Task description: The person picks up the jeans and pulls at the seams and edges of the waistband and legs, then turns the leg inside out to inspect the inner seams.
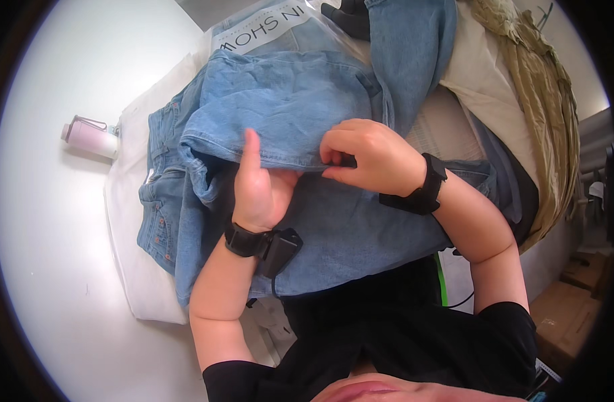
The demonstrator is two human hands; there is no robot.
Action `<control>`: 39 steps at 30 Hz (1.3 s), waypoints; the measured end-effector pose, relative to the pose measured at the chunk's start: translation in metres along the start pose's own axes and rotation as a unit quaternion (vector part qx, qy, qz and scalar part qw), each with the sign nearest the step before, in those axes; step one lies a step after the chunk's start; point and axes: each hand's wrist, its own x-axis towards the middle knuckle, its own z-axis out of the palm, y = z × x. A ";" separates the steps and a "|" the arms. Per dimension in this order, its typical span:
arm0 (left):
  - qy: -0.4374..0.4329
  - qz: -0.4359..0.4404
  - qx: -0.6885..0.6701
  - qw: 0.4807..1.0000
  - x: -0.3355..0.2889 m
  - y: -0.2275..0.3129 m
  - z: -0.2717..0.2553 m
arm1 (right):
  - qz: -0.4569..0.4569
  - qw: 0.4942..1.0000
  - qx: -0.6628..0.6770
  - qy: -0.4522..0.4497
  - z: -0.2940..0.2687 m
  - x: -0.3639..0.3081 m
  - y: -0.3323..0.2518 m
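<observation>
Light blue jeans (360, 234) lie in front of me, their waist and riveted pockets toward the left. An upper layer of blue denim (273, 100) is folded over them, with a stitched edge facing me. My right hand (374, 157) is closed on that edge, fingers curled and thumb against it. To its left, my left hand (260, 194) has its thumb stretched up and apart. The fingers of that hand reach under the denim edge and are mostly hidden. Both wrists wear black straps, and a black box with a cable hangs by the left one.
A clear plastic bag (267, 33) with denim inside lies beyond the jeans. Another denim piece (414, 53) extends at the far right, beside olive fabric (534, 100). A pink-white bottle (93, 136) lies on the white table (59, 221) at left. Cardboard boxes (565, 318) stand at lower right.
</observation>
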 end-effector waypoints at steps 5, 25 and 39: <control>0.007 -0.021 0.081 0.996 -0.003 -0.004 -0.009 | -0.010 0.998 0.000 0.067 0.003 0.000 0.000; 0.093 0.030 0.118 0.988 -0.004 -0.007 -0.004 | -0.018 0.996 -0.048 0.078 -0.001 -0.002 -0.006; 0.070 0.000 0.165 0.984 -0.006 0.000 -0.005 | 0.012 0.992 -0.084 0.092 0.003 -0.003 0.003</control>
